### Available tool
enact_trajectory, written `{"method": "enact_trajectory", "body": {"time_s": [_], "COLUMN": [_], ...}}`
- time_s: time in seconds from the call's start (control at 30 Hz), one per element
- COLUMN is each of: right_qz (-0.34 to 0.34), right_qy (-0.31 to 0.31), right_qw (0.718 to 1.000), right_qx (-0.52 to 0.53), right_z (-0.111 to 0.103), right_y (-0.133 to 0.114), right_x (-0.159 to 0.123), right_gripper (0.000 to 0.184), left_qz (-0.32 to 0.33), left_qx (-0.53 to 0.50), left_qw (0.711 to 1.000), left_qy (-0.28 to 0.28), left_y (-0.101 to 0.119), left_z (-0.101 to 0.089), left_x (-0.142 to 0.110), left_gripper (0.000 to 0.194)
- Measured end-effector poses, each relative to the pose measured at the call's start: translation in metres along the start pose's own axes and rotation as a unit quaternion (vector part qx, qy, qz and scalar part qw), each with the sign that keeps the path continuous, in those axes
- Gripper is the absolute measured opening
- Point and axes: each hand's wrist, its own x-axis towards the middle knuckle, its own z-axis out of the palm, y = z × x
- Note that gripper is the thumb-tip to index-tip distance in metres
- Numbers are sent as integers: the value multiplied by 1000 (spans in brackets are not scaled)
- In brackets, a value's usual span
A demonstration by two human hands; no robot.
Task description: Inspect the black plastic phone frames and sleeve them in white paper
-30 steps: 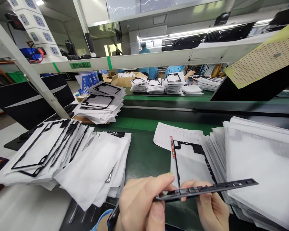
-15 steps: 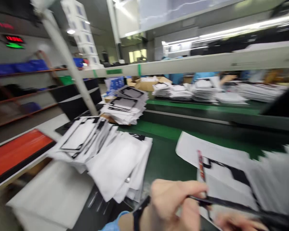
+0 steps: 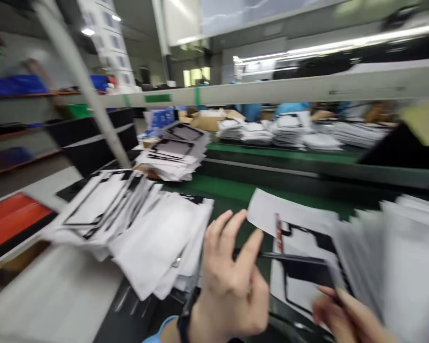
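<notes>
Both hands are in the near part of the scene, and the left hand (image 3: 232, 281) shows its back, fingers spread wide beside a thin, flat black part (image 3: 303, 269); whether it grips that left end, I cannot tell. Over to the right hand (image 3: 343, 314), blurred but closed in a pinch on the part's near right edge. So the part hangs tilted between the two, above a white sheet bearing a black open-centred frame (image 3: 323, 240). Right alongside that frame, a slim red-patterned stick (image 3: 279, 233), and just beyond, a pale paper sheet (image 3: 289, 207) lying on the dark green counter (image 3: 232, 193). On the right, a tall fanned stack of translucent white sheets (image 3: 411, 252). Swing left: a loose pile of white sheets (image 3: 160, 238), touching a stack of white sheets with black frames (image 3: 96, 205). Farther off, a pile of greyish framed sheets (image 3: 178, 152), then a row of white paper stacks (image 3: 289, 128) under a long white rail (image 3: 253, 93). Far left, a flat red panel (image 3: 14, 219).
</notes>
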Motion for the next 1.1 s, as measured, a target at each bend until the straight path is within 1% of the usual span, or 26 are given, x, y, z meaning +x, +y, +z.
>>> {"method": "enact_trajectory", "body": {"time_s": [0.03,0.07,0.1,0.17,0.23,0.3,0.43,0.47,0.6,0.83,0.9,1.0,1.1], "right_qz": [-35,-86,-147,-254,-296,-304,-322,-325,-331,-341,-341,-344,-353], "right_qy": [-5,-21,-41,-70,-79,-85,-66,-64,-64,-57,-51,-41,-46], "right_qw": [998,992,981,950,936,932,924,922,918,913,912,910,904], "right_qx": [-44,-87,-124,-167,-172,-177,-197,-199,-209,-218,-222,-229,-236], "right_z": [-13,-20,-23,-19,-13,-10,-13,-14,-14,-13,-12,-11,-9], "right_y": [-12,-24,-35,-51,-60,-63,-63,-63,-64,-64,-65,-66,-67], "right_x": [-7,-13,-15,-15,-12,-12,-17,-18,-19,-20,-20,-20,-18], "right_gripper": [26,17,19,36,39,36,32,32,32,33,32,31,29], "left_qz": [11,20,24,21,15,11,-5,-10,-21,-1,-8,-18,2], "left_qx": [-19,-40,-59,-82,-88,-94,-96,-96,-102,-86,-81,-72,-64], "left_qw": [1000,998,997,996,996,995,995,995,993,994,994,993,993], "left_qy": [-22,-39,-48,-40,-15,3,21,30,57,69,71,92,103], "left_y": [-1,-2,-3,-1,3,7,15,17,22,24,27,29,27], "left_z": [-3,-5,-6,-7,-9,-11,-13,-12,-11,-14,-14,-12,-11], "left_x": [0,-2,-4,-10,-17,-21,-21,-20,-20,-18,-17,-14,-13], "left_gripper": [45,44,41,34,28,22,7,7,13,16,21,33,39]}}
